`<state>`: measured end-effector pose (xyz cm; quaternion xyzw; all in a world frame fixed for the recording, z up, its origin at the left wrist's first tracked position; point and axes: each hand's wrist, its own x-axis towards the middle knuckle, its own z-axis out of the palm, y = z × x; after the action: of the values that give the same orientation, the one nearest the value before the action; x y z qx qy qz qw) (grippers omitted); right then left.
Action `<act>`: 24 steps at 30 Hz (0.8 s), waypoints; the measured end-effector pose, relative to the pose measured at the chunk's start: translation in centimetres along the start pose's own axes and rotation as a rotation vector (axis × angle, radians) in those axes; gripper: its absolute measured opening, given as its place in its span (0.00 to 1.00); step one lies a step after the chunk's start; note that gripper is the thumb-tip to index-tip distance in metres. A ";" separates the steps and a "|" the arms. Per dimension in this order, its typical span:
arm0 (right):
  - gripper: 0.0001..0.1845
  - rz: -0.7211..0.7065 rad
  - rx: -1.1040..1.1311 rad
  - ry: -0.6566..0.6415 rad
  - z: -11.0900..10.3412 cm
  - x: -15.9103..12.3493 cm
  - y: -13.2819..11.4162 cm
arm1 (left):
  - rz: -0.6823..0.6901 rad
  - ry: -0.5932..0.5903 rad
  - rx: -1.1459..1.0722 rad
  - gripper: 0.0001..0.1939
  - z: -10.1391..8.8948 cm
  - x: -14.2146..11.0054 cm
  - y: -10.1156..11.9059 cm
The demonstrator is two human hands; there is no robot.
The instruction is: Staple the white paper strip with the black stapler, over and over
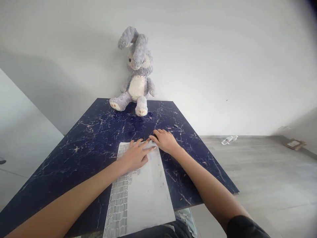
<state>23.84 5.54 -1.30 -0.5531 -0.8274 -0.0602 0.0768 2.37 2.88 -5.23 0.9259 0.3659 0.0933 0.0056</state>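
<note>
A sheet of white paper lies on the table in front of me, its left strip covered with rows of grey marks. My left hand rests on its upper part, fingers spread and pressing flat. At the sheet's top right corner is my right hand, with thumb and fingers curled together. Something small and dark shows between them, too hidden to name. The fingertips of both hands nearly meet there.
The dark blue marbled table has its back edge near a white wall. A grey plush rabbit sits at that back edge. On the floor to the right are a clear plastic bottle and a brown cardboard box.
</note>
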 end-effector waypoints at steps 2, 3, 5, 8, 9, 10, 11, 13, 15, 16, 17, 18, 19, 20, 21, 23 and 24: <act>0.17 -0.073 0.086 -0.068 -0.9 -0.3 1.6 | -0.003 -0.001 -0.020 0.31 0.1 -0.1 -0.2; 0.15 -0.110 0.113 -0.097 -1.2 -0.4 2.3 | -0.003 -0.001 -0.028 0.31 0.1 -0.1 -0.2; 0.13 -0.128 0.123 -0.124 -1.6 -0.6 3.7 | -0.005 -0.007 -0.037 0.31 0.2 -0.1 -0.2; 0.11 -0.013 0.071 -0.093 -1.7 -0.7 5.4 | -0.003 -0.008 -0.037 0.30 0.3 -0.1 -0.1; 0.10 0.054 0.058 -0.061 -1.7 -0.7 5.7 | 0.001 0.003 -0.043 0.29 0.2 0.0 -0.1; 0.10 0.127 0.058 -0.019 -1.7 -0.6 5.9 | 0.004 0.022 -0.058 0.28 0.1 0.0 -0.1; 0.09 0.197 0.078 0.028 -1.8 -0.6 5.9 | 0.000 0.055 -0.087 0.26 -0.1 0.1 -0.3; 0.09 0.282 0.178 0.116 -1.9 -0.5 5.0 | -0.051 0.179 -0.179 0.19 -0.8 0.3 -1.2; 0.08 0.253 0.335 0.153 -1.7 -0.7 2.7 | -0.168 0.364 -0.277 0.16 -1.7 0.3 -2.7; 0.08 0.202 0.413 0.150 -1.6 -0.9 1.2 | -0.241 0.461 -0.308 0.16 -2.0 0.2 -3.6; 0.07 0.142 0.487 0.134 -1.3 -1.1 -0.6 | -0.308 0.538 -0.321 0.16 -2.3 0.1 -4.6; 0.08 0.078 0.528 0.119 -1.0 -1.3 -2.4 | -0.364 0.589 -0.317 0.16 -2.5 -0.1 -5.5; 0.08 0.024 0.538 0.113 -0.7 -1.6 -4.2 | -0.408 0.615 -0.308 0.16 -2.5 -0.2 -6.4; 0.09 -0.016 0.525 0.106 -0.3 -1.7 -5.8 | -0.445 0.627 -0.304 0.16 -2.5 -0.4 -7.2; 0.10 -0.049 0.500 0.089 0.1 -1.9 -7.2 | -0.472 0.630 -0.308 0.16 -2.3 -0.5 -7.7; 0.12 -0.082 0.448 0.055 0.9 -2.0 -8.8 | -0.499 0.621 -0.320 0.15 -1.9 -0.7 -8.4; 0.12 -0.084 0.432 0.041 1.1 -2.0 -9.0 | -0.498 0.612 -0.324 0.15 -1.7 -0.7 -8.5</act>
<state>16.18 0.49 -2.92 -0.4876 -0.8416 0.1041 0.2076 -4.18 8.55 -4.37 0.7260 0.5437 0.4162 0.0646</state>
